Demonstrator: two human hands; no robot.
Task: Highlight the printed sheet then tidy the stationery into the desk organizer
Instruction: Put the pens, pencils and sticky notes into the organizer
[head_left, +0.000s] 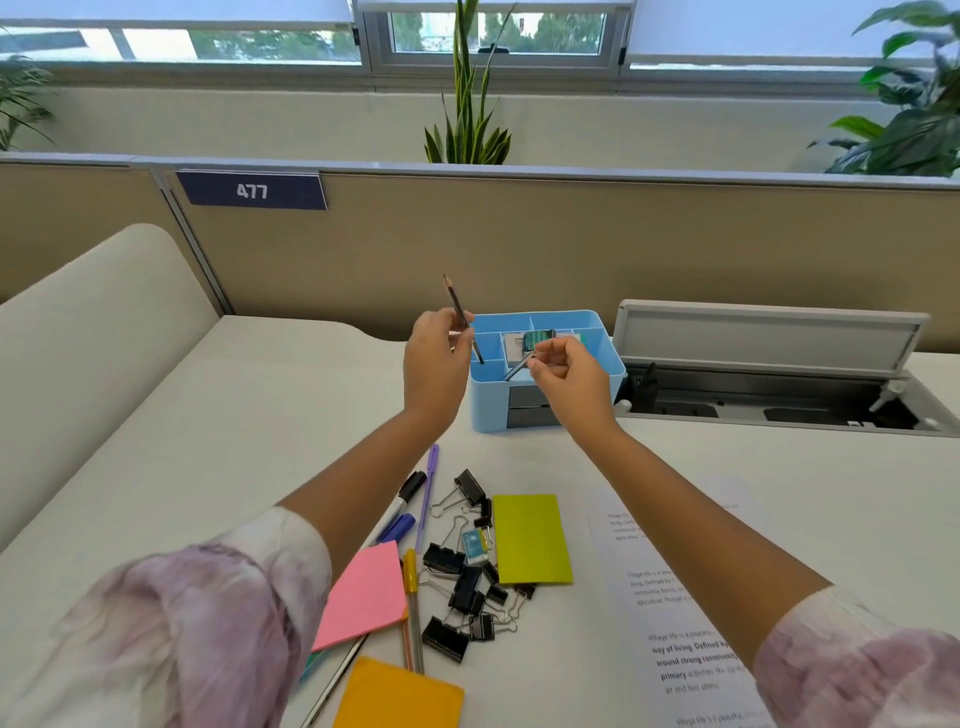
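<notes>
A light blue desk organizer (602, 364) stands on the white desk, with small boxes in its back compartments. My left hand (436, 358) holds a dark pencil (456, 304) tilted, its lower end inside the organizer's front left compartment. My right hand (569, 371) pinches a grey pen (517, 368) whose tip dips into the front compartment. The printed sheet (670, 613) lies under my right forearm. Loose on the desk are pens (429, 486), black binder clips (462, 587), a small eraser (475, 546) and pink (366, 592), green (530, 538) and orange (400, 696) sticky note pads.
An open cable tray with a raised grey lid (769, 338) sits right of the organizer. A beige partition (467, 244) labelled 477 closes the desk's far side. A cream curved panel (104, 322) rises on the left. Plants stand behind the partition.
</notes>
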